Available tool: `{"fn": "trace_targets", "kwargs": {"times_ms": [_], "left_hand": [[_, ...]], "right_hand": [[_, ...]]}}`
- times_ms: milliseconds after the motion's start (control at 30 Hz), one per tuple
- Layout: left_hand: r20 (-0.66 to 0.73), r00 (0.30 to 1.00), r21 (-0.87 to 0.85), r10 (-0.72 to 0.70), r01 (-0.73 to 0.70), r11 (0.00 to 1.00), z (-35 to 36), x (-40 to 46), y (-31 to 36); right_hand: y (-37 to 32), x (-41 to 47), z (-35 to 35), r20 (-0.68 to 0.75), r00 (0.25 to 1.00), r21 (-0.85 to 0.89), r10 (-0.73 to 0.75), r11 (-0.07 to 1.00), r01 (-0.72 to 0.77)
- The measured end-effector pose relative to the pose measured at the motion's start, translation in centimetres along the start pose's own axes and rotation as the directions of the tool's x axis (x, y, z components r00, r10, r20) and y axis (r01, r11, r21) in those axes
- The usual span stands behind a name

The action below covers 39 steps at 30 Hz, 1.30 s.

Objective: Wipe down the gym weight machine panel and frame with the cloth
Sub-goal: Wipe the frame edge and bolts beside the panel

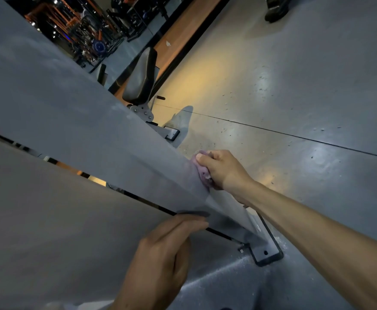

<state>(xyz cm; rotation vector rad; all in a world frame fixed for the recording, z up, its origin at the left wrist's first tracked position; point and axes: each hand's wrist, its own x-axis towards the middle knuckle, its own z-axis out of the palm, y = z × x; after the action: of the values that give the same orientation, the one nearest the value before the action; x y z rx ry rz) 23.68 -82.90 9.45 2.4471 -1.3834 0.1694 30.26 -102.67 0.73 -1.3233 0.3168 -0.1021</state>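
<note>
Purple cloth (202,173) bunched in the right hand (221,168), fingers curled round it, thumb on top, pressed against the right-hand edge of the grey frame beam (93,126). Left hand (163,253) nearer, lower in view, fingers fairly straight and laid together along the edge of the grey panel (49,209), holding nothing; seemingly bracing there. Hands well apart, separated by the lower stretch of the beam.

Long axis of the beam running diagonally: from far left, high in view, down to near right, ending at a bolted foot plate (265,249) on the floor (295,97). Cloth sitting on the lower part of that run, not far above the foot plate, on the side facing the open floor. Dark slit (138,199) between beam and panel running parallel to the same axis.

Probably mid-wipe along the beam's edge. Most of the beam's length lying up and to the far left of the cloth; only a short stretch left below it toward the plate. A stroke either way needs to follow the diagonal, not cross it. Right hand already on the beam, so the nearer one for that surface; left hand the nearer one for the panel, yet without a cloth. Broad panel face lying left of both hands, across the slit from the cloth. Padded seat (140,79) and further gym equipment (82,25) beyond, far along the same line.
</note>
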Motion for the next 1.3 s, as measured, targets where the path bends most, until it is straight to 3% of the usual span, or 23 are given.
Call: {"fn": "trace_targets", "kwargs": {"times_ms": [267, 533, 633, 767, 833, 933, 1100, 1300], "left_hand": [[0.0, 1.0, -0.007, -0.008, 0.008, 1.0, -0.3, 0.3, 0.2], [-0.031, 1.0, 0.01, -0.007, 0.008, 1.0, 0.1, 0.4, 0.1], [-0.056, 0.998, 0.011, 0.012, -0.012, 1.0, 0.1, 0.4, 0.1], [-0.066, 0.998, -0.008, -0.01, 0.01, 1.0, 0.0, 0.7, 0.4], [-0.067, 0.998, -0.001, -0.014, 0.014, 1.0, -0.3, 0.9, 0.7], [-0.086, 0.996, 0.009, 0.008, -0.007, 1.0, -0.8, 1.2, 1.1], [-0.12, 0.992, 0.013, 0.047, -0.046, 0.999, -1.3, 1.5, 1.3], [-0.171, 0.982, 0.037, 0.073, -0.067, 0.997, -2.0, 1.6, 1.3]], "right_hand": [[3.3, -1.1, -1.3, -0.08, 0.985, 0.003, 0.153, 0.988, -0.154], [-4.9, -1.8, 1.5, -0.029, 0.988, 0.113, -0.151, 0.982, 0.153], [-3.7, -1.7, 0.5, -0.004, 0.998, 0.081, -0.063, 0.995, 0.063], [-0.3, -1.8, -1.1, -0.043, 0.981, -0.029, 0.188, 0.982, -0.189], [-0.3, -1.8, -1.2, -0.008, 0.969, -0.036, 0.247, 0.968, -0.247], [-3.5, -1.5, -0.2, 0.019, 0.988, -0.024, 0.153, 0.988, -0.152], [-10.2, -1.9, 1.9, 0.063, 0.984, 0.028, -0.164, 0.986, 0.163], [-4.8, -1.1, 0.9, -0.054, 0.998, -0.085, 0.032, 0.996, -0.037]]}}
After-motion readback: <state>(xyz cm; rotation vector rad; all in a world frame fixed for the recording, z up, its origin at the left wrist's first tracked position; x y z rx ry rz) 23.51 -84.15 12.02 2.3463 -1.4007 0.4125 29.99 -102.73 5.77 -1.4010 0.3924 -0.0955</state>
